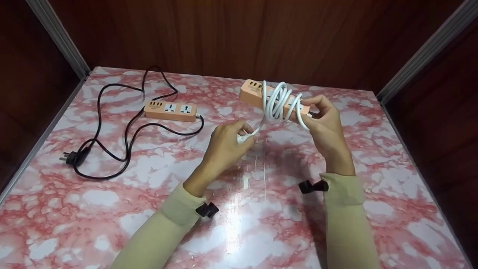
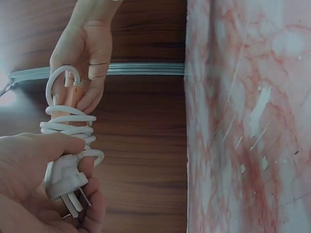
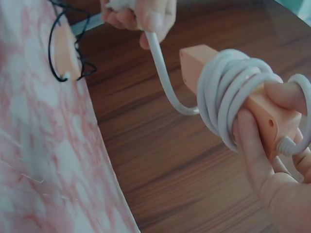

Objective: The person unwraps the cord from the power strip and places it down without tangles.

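Above the table, an orange power strip [image 1: 251, 93] is tilted in the air, with several loops of its white cord [image 1: 278, 101] wound round its body. My right hand [image 1: 326, 121] grips it by the end where the cord comes out, as the right wrist view also shows. The white three-pin plug [image 2: 65, 177] is pinched between the thumb and fingers of my left hand [image 1: 229, 144], lower and to the left of the strip. From that plug a short length of cord [image 3: 165, 80] runs up to the loops.
On the table's left lies a second orange power strip [image 1: 170, 111], its black cord [image 1: 129, 149] spread loosely round it and ending in a black plug [image 1: 76, 157]. Dark wood-grain panels [image 1: 224, 37] stand behind and beside the red-and-white marbled table [image 1: 112, 209].
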{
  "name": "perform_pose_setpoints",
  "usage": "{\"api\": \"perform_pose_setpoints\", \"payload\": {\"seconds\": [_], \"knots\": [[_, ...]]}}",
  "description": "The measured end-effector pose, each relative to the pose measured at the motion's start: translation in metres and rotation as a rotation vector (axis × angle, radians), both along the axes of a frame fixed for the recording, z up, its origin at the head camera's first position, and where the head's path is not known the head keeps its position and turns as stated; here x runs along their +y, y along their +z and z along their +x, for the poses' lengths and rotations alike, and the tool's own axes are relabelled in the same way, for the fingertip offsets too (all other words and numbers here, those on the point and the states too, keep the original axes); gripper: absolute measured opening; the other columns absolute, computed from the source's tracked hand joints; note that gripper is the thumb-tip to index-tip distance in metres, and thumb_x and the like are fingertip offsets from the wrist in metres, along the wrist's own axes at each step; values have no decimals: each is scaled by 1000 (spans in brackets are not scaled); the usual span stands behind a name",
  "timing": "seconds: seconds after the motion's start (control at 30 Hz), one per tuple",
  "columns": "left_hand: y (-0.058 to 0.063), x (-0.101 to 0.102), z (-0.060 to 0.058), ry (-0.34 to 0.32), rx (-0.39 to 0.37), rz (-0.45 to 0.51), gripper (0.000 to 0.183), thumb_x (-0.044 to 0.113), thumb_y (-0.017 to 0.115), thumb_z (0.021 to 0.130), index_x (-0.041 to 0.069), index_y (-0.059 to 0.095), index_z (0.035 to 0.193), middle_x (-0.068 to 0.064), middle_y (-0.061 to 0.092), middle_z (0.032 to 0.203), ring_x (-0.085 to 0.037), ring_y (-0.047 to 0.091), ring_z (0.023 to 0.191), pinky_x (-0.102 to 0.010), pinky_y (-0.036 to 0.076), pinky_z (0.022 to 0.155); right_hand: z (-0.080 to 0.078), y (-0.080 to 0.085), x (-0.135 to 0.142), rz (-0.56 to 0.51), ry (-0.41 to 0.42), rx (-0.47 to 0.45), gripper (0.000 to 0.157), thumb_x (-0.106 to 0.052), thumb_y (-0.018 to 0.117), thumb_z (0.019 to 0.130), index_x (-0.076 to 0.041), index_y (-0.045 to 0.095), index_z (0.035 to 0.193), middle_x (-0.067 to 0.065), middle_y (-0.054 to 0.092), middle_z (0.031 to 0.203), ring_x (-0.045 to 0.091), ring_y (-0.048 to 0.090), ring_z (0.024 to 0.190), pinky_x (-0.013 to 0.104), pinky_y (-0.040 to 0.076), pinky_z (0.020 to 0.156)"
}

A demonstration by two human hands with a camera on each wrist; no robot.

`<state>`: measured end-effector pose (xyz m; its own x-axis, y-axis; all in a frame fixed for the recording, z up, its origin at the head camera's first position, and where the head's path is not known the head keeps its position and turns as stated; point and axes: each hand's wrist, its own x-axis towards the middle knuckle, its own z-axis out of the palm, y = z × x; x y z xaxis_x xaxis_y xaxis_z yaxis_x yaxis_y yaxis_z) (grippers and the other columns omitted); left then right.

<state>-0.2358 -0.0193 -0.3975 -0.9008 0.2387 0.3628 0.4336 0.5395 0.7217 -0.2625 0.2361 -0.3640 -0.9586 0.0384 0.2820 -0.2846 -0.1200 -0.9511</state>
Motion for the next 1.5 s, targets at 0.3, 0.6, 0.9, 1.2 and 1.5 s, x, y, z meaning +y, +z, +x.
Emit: {"api": "perform_pose_setpoints", "payload": {"seconds": [0.3, 0.6, 0.9, 1.2, 1.5], "knots": [[4, -1, -3, -3, -12, 4, 11, 18, 72, 95, 13, 80, 101, -2, 79, 92, -18, 63, 78, -36, 49, 74, -2, 3, 13, 42, 46, 38, 27, 19, 74, 87, 0, 67, 105, 17, 66, 113, 23, 73, 83, 31, 64, 76], [3, -4, -6, 2, -3, 25, 11, 22, 75, 97, 12, 80, 99, -4, 75, 90, -21, 66, 86, -40, 51, 80, -2, 1, 18, -34, 103, 43, 36, 26, 71, 81, -3, 68, 103, 15, 64, 120, 22, 69, 93, 26, 62, 75], [5, -12, -12, -34, 97, 30, 9, 22, 80, 97, 13, 84, 96, 0, 82, 97, -20, 75, 95, -40, 56, 90, -1, 3, 29, -97, 174, 98, 36, 28, 68, 81, 1, 66, 103, 17, 58, 126, 22, 67, 101, 25, 60, 76], [6, -24, -17, -57, 146, 58, 8, 16, 79, 96, 12, 86, 96, 1, 82, 97, -19, 74, 92, -41, 51, 96, 2, 3, 39, -83, 252, 116, 37, 31, 67, 80, 1, 64, 103, 17, 60, 127, 25, 66, 109, 27, 61, 80], [8, -36, -22, 0, 170, 36, 13, 22, 80, 98, 13, 86, 104, 0, 82, 101, -23, 71, 93, -44, 47, 96, 5, 2, 45, -78, 360, 169, 34, 31, 67, 80, 5, 63, 101, 19, 59, 125, 28, 63, 112, 28, 62, 80]]}}
